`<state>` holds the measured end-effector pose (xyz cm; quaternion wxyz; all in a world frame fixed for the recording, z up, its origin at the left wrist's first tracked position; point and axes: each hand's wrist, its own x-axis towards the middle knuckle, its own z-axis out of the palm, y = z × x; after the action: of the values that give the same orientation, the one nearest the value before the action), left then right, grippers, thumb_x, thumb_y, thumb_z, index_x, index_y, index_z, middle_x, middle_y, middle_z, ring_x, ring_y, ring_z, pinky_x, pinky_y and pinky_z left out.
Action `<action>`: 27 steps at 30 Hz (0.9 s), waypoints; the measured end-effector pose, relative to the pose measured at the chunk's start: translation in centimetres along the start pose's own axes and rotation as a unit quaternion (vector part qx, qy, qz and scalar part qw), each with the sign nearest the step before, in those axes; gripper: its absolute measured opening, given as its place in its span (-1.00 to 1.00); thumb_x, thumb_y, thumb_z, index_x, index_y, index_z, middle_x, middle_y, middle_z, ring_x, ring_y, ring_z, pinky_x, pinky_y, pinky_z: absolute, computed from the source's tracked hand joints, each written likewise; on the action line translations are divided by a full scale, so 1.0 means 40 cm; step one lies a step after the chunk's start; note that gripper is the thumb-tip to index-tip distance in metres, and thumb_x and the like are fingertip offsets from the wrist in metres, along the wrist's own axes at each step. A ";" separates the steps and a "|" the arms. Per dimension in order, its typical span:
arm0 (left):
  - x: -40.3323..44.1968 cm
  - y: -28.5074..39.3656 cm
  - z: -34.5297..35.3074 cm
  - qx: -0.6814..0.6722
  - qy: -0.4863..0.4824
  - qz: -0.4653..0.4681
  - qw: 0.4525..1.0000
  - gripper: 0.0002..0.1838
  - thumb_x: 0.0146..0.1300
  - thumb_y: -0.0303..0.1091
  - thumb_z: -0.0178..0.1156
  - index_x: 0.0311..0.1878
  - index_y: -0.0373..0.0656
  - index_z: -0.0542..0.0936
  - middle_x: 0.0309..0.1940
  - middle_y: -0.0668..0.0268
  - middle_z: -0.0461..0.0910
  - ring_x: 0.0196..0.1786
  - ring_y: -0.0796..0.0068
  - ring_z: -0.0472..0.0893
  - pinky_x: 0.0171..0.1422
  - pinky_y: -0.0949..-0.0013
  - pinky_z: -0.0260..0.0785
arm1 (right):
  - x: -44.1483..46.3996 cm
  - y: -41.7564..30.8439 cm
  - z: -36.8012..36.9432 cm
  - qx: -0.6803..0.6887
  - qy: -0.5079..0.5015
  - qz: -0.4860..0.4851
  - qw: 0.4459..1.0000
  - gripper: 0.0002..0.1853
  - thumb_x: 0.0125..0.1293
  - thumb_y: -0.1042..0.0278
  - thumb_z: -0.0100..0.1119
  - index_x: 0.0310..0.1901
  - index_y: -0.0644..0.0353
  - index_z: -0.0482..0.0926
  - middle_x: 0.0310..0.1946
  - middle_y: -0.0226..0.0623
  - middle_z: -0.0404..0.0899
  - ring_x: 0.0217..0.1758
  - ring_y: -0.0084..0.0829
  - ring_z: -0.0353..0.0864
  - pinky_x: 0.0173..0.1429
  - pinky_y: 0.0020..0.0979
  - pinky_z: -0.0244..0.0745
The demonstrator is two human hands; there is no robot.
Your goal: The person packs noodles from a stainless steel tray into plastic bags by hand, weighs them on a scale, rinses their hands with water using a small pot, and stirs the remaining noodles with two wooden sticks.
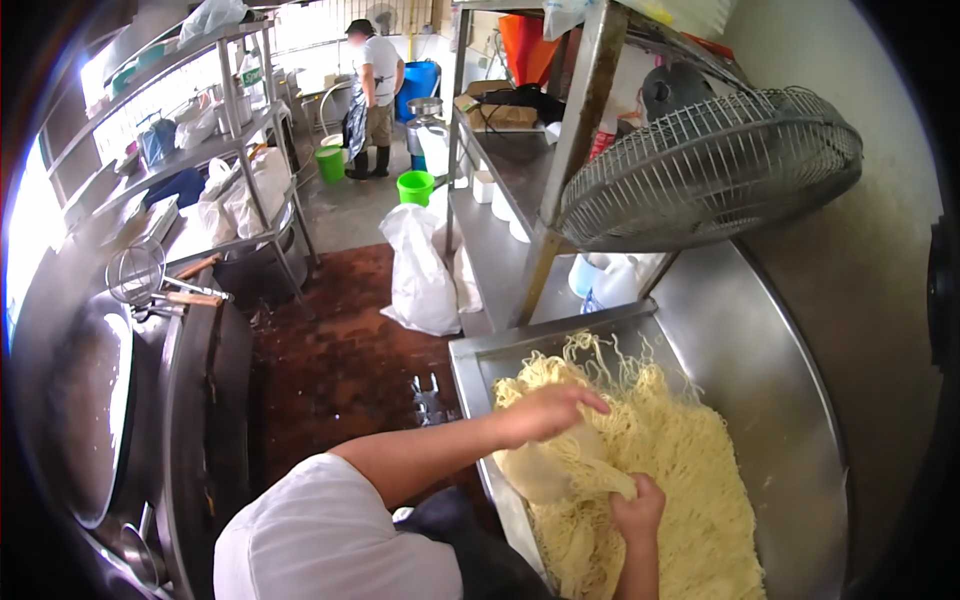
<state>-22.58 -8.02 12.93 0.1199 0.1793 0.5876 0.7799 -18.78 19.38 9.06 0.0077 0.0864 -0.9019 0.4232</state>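
1. The pale yellow noodles (pixel 690 490) lie in a thick, tangled heap on the floor of a metal trough (pixel 795 430), with loose strands straggling toward its far end
2. The right hand (pixel 638 508) is closed around a bunch of the noodles, gathered into a narrow hank where it enters the fist
3. The left hand (pixel 545 413) is over the heap with a finger stretched out; blur beneath it and the hidden palm make it impossible to tell whether it grips any strands
4. The strands look soft and limp, light in small bunches, though a large armful would probably be weighty and sag in the middle
5. Their surface seems more dull than wet, so slipping looks a lesser concern than snagging; a hard tug could drag neighbours along or snap thin strands
6. A broad, gentle grasp around a whole bunch probably suits best, with the other hand supporting the sagging part from below
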 end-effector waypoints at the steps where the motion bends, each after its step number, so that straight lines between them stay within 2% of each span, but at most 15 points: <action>1: -0.002 -0.039 0.048 0.149 -0.009 0.098 0.984 -0.58 0.17 -0.22 0.19 0.07 -0.22 0.52 -0.50 0.35 0.51 -0.53 0.47 0.46 -0.41 0.41 0.32 | 0.009 -0.039 -0.018 0.092 0.004 0.040 0.995 -0.73 -0.17 0.48 0.24 -0.32 0.28 0.59 -0.48 -0.18 0.57 -0.27 -0.16 0.60 0.04 -0.26 0.48; 3: 0.000 -0.053 0.122 0.337 -0.077 0.099 0.933 -0.53 0.14 -0.22 0.24 0.11 -0.20 0.50 -0.29 0.29 0.59 -0.32 0.41 0.55 -0.18 0.36 0.42 | 0.021 -0.101 -0.028 0.127 -0.008 -0.045 0.991 -0.76 -0.18 0.51 0.22 -0.35 0.29 0.58 -0.49 -0.24 0.58 -0.30 -0.26 0.61 -0.06 -0.31 0.51; 4: 0.003 -0.046 0.153 0.376 -0.138 0.004 0.916 -0.50 0.11 -0.23 0.27 0.13 -0.19 0.49 -0.16 0.28 0.62 -0.17 0.39 0.59 -0.05 0.34 0.44 | 0.022 -0.126 -0.030 0.145 -0.016 -0.088 0.985 -0.78 -0.18 0.53 0.21 -0.37 0.29 0.57 -0.50 -0.28 0.58 -0.32 -0.31 0.61 -0.11 -0.34 0.52; 7: 0.060 -0.211 0.196 0.094 -0.141 0.152 0.974 -0.47 0.08 -0.29 0.32 0.14 -0.17 0.47 -0.12 0.26 0.61 -0.12 0.49 0.57 -0.04 0.35 0.43 | 0.030 -0.187 -0.053 0.013 0.010 -0.230 0.973 -0.70 -0.20 0.54 0.26 -0.30 0.30 0.56 -0.27 -0.23 0.62 -0.10 -0.44 0.58 -0.01 -0.37 0.48; 8: 0.064 -0.198 0.201 0.089 -0.142 0.084 0.982 -0.48 0.07 -0.32 0.32 0.13 -0.18 0.48 -0.11 0.26 0.61 -0.11 0.49 0.57 -0.03 0.36 0.43 | 0.035 -0.179 -0.061 0.032 0.008 -0.226 0.974 -0.64 -0.18 0.52 0.29 -0.23 0.30 0.55 -0.19 -0.22 0.59 -0.05 -0.43 0.56 0.04 -0.37 0.46; 10: 0.064 -0.169 0.216 0.075 -0.139 -0.057 0.986 -0.48 0.04 -0.37 0.33 0.11 -0.20 0.48 -0.10 0.27 0.61 -0.09 0.50 0.58 0.01 0.37 0.43 | 0.046 -0.141 -0.088 0.073 -0.002 -0.213 0.974 -0.53 -0.15 0.49 0.36 -0.10 0.30 0.54 -0.02 -0.19 0.54 0.06 -0.42 0.50 0.13 -0.36 0.42; 11: 0.062 -0.166 0.217 0.044 -0.128 -0.053 0.989 -0.51 0.06 -0.40 0.32 0.10 -0.21 0.48 -0.10 0.28 0.61 -0.07 0.51 0.58 0.03 0.38 0.43 | 0.031 -0.147 -0.107 0.254 -0.083 -0.060 0.962 -0.36 -0.12 0.42 0.45 0.07 0.31 0.45 0.17 -0.19 0.41 0.19 -0.35 0.41 0.25 -0.31 0.35; 14: 0.066 -0.138 0.210 -0.052 -0.120 -0.048 0.990 -0.57 0.11 -0.46 0.29 0.09 -0.23 0.50 -0.08 0.32 0.61 -0.02 0.55 0.57 0.11 0.41 0.42 | 0.003 -0.037 -0.138 0.327 -0.202 0.048 0.922 -0.27 -0.10 0.37 0.50 0.17 0.34 0.39 0.19 -0.19 0.42 0.21 -0.32 0.42 0.28 -0.28 0.31; 15: 0.064 -0.111 0.203 -0.089 -0.129 -0.056 0.986 -0.59 0.14 -0.47 0.28 0.09 -0.23 0.50 -0.07 0.33 0.61 -0.01 0.56 0.56 0.13 0.42 0.41 | -0.010 -0.003 -0.128 0.244 -0.222 0.104 0.938 -0.14 -0.15 0.39 0.53 0.26 0.30 0.33 0.23 -0.17 0.40 0.27 -0.30 0.39 0.34 -0.28 0.25; 18: 0.054 -0.034 0.191 -0.157 -0.143 -0.046 0.976 -0.65 0.22 -0.45 0.28 0.08 -0.21 0.51 -0.04 0.36 0.60 0.02 0.60 0.55 0.17 0.44 0.39 | -0.054 0.028 -0.138 -0.062 -0.142 0.117 0.981 -0.44 -0.08 0.46 0.44 0.03 0.31 0.51 -0.08 -0.14 0.60 -0.02 -0.36 0.59 0.03 -0.36 0.48; 20: 0.050 0.013 0.187 -0.137 -0.143 -0.031 0.980 -0.66 0.23 -0.44 0.28 0.06 -0.20 0.51 -0.05 0.38 0.59 0.01 0.60 0.55 0.15 0.45 0.39 | -0.068 0.217 -0.167 -0.093 -0.019 0.008 0.995 -0.62 -0.02 0.53 0.35 -0.09 0.31 0.56 -0.22 -0.09 0.62 -0.14 -0.34 0.61 -0.11 -0.35 0.49; 22: 0.051 0.048 0.189 -0.109 -0.128 -0.031 0.985 -0.67 0.23 -0.43 0.27 0.06 -0.19 0.50 -0.08 0.40 0.58 -0.02 0.60 0.54 0.12 0.46 0.39 | -0.065 0.290 -0.259 -0.136 0.115 -0.007 0.984 -0.76 0.08 0.60 0.20 -0.16 0.33 0.57 -0.28 -0.12 0.60 -0.19 -0.35 0.58 -0.14 -0.37 0.45; 24: 0.049 0.069 0.203 -0.110 -0.120 -0.025 0.986 -0.67 0.23 -0.41 0.27 0.06 -0.18 0.50 -0.10 0.43 0.56 -0.04 0.61 0.53 0.09 0.47 0.38 | -0.065 0.259 -0.352 -0.097 0.217 0.054 0.970 -0.83 0.15 0.64 0.08 -0.20 0.34 0.55 -0.34 -0.12 0.57 -0.27 -0.34 0.53 -0.18 -0.38 0.41; 26: 0.047 0.085 0.213 -0.134 -0.121 -0.018 0.983 -0.67 0.23 -0.40 0.27 0.06 -0.17 0.50 -0.13 0.44 0.55 -0.06 0.63 0.52 0.06 0.48 0.38 | -0.077 0.319 -0.441 -0.210 0.269 0.084 0.936 -0.85 0.21 0.62 0.01 -0.20 0.34 0.52 -0.38 -0.14 0.54 -0.30 -0.30 0.50 -0.19 -0.37 0.39; 27: 0.050 0.086 0.217 -0.146 -0.116 -0.018 0.982 -0.66 0.22 -0.40 0.28 0.05 -0.17 0.50 -0.14 0.45 0.55 -0.06 0.63 0.52 0.06 0.49 0.37 | -0.076 0.310 -0.452 -0.208 0.311 0.093 0.923 -0.86 0.21 0.62 0.01 -0.20 0.34 0.51 -0.39 -0.13 0.53 -0.31 -0.28 0.49 -0.19 -0.36 0.38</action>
<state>-20.67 -0.62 18.64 0.2260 0.2383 0.4530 0.8288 -18.89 41.43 10.93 0.2659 -0.1373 -0.9259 0.2305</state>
